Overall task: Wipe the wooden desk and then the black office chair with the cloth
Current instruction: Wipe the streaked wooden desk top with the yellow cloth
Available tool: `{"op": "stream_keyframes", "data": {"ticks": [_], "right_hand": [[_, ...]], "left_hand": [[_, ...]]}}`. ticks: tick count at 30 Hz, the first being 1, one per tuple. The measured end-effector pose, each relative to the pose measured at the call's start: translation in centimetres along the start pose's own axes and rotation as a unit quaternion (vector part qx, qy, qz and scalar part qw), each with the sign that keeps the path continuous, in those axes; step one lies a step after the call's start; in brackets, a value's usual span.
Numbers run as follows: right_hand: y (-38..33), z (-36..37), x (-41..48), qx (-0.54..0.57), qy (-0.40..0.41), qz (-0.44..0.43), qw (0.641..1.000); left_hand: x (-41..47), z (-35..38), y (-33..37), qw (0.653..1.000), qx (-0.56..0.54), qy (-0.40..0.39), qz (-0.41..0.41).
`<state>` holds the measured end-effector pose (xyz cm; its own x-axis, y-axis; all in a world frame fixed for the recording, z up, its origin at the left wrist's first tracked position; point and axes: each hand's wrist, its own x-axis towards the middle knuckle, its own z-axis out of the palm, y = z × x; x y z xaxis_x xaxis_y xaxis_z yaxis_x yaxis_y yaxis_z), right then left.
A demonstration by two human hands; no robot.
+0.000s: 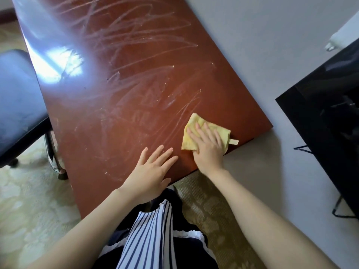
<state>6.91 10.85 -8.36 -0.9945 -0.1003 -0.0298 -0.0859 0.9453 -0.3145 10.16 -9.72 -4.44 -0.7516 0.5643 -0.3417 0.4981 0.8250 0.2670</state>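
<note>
The reddish-brown wooden desk (120, 78) fills the middle of the view, its top streaked with pale wipe marks. A folded yellow cloth (191, 124) lies near the desk's near right corner. My right hand (207, 146) presses flat on the cloth with straight, spread fingers. My left hand (151, 171) rests flat on the bare desk top just left of it, close to the near edge. The black office chair (17, 105) stands at the desk's left side, with its chrome leg beneath.
A black flat screen (326, 121) stands against the white wall at right, with cables below it. A white fixture (342, 33) sits at the upper right. Patterned beige carpet (29, 210) covers the floor around the desk.
</note>
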Motion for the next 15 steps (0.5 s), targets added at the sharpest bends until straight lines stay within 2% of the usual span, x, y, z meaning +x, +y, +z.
{"op": "stream_keyframes", "data": {"ticks": [5, 10, 15], "right_hand": [[-1.4, 0.9, -5.9, 0.062, 0.043, -0.065, 0.995], [0.6, 0.1, -7.1, 0.046, 0.045, -0.129, 0.99], [3.5, -1.8, -4.1, -0.002, 0.023, -0.101, 0.995]], "left_hand": [[-1.4, 0.2, -1.0, 0.997, -0.011, 0.051, -0.053], [-2.7, 0.9, -1.9, 0.987, -0.029, 0.076, -0.139], [-6.0, 2.5, -3.8, 0.963, -0.069, 0.079, -0.248]]}}
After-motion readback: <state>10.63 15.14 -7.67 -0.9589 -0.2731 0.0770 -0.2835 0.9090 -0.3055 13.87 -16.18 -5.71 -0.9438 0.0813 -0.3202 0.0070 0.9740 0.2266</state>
